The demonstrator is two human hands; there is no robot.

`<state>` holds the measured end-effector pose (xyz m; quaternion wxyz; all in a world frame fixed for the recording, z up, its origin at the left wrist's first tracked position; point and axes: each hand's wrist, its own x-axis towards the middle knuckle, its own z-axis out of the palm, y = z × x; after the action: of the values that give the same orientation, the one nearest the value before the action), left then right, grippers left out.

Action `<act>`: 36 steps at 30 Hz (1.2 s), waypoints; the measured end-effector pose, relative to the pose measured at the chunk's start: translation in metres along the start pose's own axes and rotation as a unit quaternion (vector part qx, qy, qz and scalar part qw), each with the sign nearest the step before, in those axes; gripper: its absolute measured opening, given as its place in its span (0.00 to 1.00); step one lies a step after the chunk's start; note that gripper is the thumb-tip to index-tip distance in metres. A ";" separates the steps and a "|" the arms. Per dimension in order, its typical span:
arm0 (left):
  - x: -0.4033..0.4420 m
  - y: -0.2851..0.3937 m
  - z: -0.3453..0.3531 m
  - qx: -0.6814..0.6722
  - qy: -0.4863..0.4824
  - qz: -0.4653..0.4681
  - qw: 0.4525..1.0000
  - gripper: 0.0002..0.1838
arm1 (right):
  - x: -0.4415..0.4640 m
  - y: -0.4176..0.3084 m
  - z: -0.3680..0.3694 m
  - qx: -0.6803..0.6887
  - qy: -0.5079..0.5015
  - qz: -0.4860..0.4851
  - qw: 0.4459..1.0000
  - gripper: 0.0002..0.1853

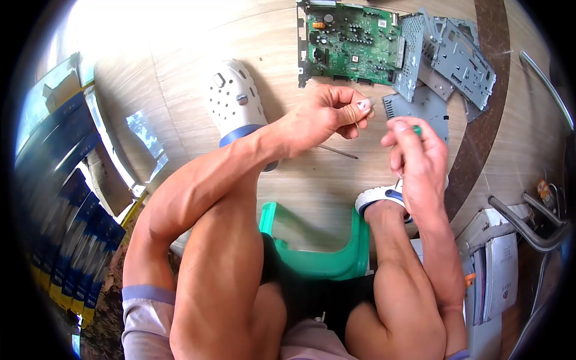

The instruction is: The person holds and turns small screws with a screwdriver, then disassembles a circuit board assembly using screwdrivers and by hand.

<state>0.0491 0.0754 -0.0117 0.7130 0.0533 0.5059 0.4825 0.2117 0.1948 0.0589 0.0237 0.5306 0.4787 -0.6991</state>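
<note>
My left hand (329, 117) is held over the floor, thumb and fingers pinched around a small pale, partly see-through piece (371, 101) whose kind I cannot make out. A thin dark rod (339, 152) shows just below that hand; whether it lies on the floor or is held, I cannot tell. To the right, my right hand (415, 153) has its fingers curled around a small green object (417, 129), mostly hidden by the fingers. Beyond both hands, a green circuit board (354, 51) in a metal frame lies on the floor.
Several grey metal plates (462, 63) are piled beside the board. A green plastic stool (318, 261) is under me. My white clogs (231, 90) stand on the tiles. Blue and yellow packages (72, 240) line the left; papers (501, 273) and metal tubing (534, 234) are on the right.
</note>
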 end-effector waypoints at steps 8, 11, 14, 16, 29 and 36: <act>0.004 -0.001 -0.004 -0.036 -0.004 -0.034 0.999 0.15 | -0.006 -0.012 -0.024 -0.221 0.103 -0.273 0.931 0.31; 0.006 -0.004 -0.006 -0.060 -0.004 -0.039 0.997 0.15 | -0.006 0.002 -0.034 -0.067 0.022 -0.302 0.951 0.28; 0.005 -0.003 -0.007 -0.084 -0.017 -0.035 0.996 0.14 | -0.005 0.001 -0.019 -0.003 0.006 -0.356 0.934 0.22; 0.005 -0.003 -0.007 -0.101 -0.025 -0.029 0.994 0.13 | -0.005 0.001 -0.016 0.028 0.009 -0.346 0.938 0.21; 0.003 -0.003 -0.009 -0.114 -0.043 -0.001 0.993 0.12 | 0.000 0.003 -0.019 -0.019 -0.001 -0.330 0.944 0.21; 0.003 0.000 -0.007 -0.099 -0.037 0.006 0.994 0.13 | -0.001 -0.002 -0.018 -0.030 0.002 -0.331 0.943 0.21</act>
<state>0.0438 0.0747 -0.0166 0.7298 0.0032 0.4290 0.5323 0.2242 0.2075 0.0614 -0.1944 0.3430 0.6480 -0.6516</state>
